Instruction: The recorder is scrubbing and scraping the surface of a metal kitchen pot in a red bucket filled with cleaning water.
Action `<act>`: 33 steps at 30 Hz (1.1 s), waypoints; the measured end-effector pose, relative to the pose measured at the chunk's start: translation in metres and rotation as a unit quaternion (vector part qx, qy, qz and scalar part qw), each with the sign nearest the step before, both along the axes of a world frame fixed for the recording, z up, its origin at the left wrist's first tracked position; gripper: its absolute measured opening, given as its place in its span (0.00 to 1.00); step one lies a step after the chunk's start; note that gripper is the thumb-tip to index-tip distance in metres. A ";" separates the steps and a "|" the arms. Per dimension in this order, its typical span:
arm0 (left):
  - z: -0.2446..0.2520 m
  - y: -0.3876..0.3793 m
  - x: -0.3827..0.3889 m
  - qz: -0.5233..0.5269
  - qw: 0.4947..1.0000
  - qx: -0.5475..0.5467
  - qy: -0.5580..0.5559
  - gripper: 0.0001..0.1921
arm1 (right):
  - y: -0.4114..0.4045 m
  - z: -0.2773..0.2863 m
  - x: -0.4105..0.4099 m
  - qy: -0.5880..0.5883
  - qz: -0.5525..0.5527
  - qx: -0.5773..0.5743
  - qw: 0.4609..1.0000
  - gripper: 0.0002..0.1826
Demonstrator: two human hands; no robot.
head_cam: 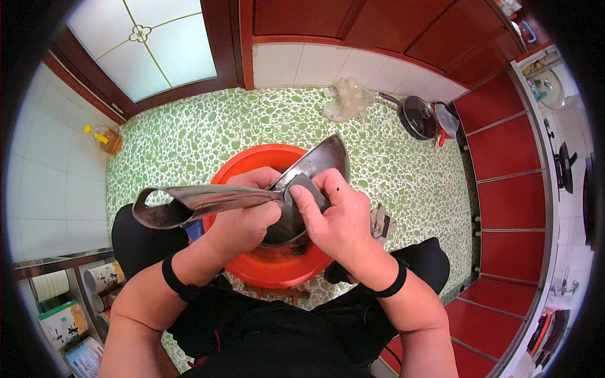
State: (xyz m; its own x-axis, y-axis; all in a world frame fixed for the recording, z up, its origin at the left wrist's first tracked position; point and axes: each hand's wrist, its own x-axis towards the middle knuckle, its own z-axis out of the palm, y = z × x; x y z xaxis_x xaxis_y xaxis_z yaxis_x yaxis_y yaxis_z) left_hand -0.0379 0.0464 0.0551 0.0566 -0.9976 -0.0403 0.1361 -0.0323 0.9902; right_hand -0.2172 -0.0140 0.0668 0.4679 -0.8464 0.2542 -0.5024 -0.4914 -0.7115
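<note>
A metal tool with a wide, round-edged head (317, 158) and a rolled, hollow handle (212, 201) is held over a red plastic basin (264, 271). The handle's open end points to the left and up towards me. My left hand (243, 227) grips the tool where handle and head meet, its thumb on the near side. With my right hand (338, 208) I press a dark grey pad (302, 186) onto the head, thumb on top. The pad's exact material cannot be told. Both hands hide part of the head.
A lidded pan (418, 117) and a crumpled plastic bag (347, 99) lie on the green pebble-patterned floor. An oil bottle (105, 140) stands by the left wall. Right of the basin is a crumpled cloth (382, 223). Red cabinets (510, 201) line the right side.
</note>
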 end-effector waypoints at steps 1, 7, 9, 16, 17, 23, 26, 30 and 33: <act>0.001 0.000 -0.001 -0.003 1.000 0.006 0.010 0.14 | 0.001 -0.001 0.000 -0.012 -0.011 -0.003 1.000 0.13; 0.007 0.004 -0.003 -0.002 0.998 0.042 0.041 0.18 | 0.001 0.006 0.000 -0.078 -0.059 0.097 0.991 0.11; 0.004 0.004 -0.003 0.006 0.999 0.031 0.036 0.18 | 0.001 0.004 0.002 -0.087 -0.046 0.081 0.992 0.12; 0.006 0.007 -0.006 0.005 0.998 0.021 0.053 0.15 | 0.002 0.003 -0.002 -0.005 0.010 -0.037 0.999 0.15; 0.004 0.008 -0.009 0.006 0.998 0.021 0.053 0.15 | 0.002 0.004 -0.001 0.005 0.015 -0.051 0.999 0.15; 0.002 0.010 -0.021 0.009 0.994 -0.012 -0.106 0.14 | 0.003 -0.003 0.014 0.005 -0.045 -0.127 0.991 0.15; -0.005 0.006 -0.014 0.023 0.994 -0.055 -0.089 0.13 | 0.001 -0.005 0.014 0.010 -0.027 -0.116 0.993 0.14; 0.006 -0.002 -0.013 0.016 0.986 -0.098 -0.131 0.13 | -0.003 0.004 0.008 0.010 -0.003 -0.138 0.990 0.14; 0.006 0.000 -0.011 -0.001 0.984 -0.063 -0.165 0.12 | -0.003 0.009 0.016 0.002 -0.011 -0.151 0.988 0.13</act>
State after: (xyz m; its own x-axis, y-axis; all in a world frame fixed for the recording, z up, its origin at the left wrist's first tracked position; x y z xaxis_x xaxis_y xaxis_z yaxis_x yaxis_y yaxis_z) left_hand -0.0485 0.0468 0.0612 0.0432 -0.9937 0.1034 -0.1943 0.0932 0.9765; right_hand -0.2012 -0.0172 0.0757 0.4521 -0.7423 0.4946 -0.5178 -0.6699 -0.5321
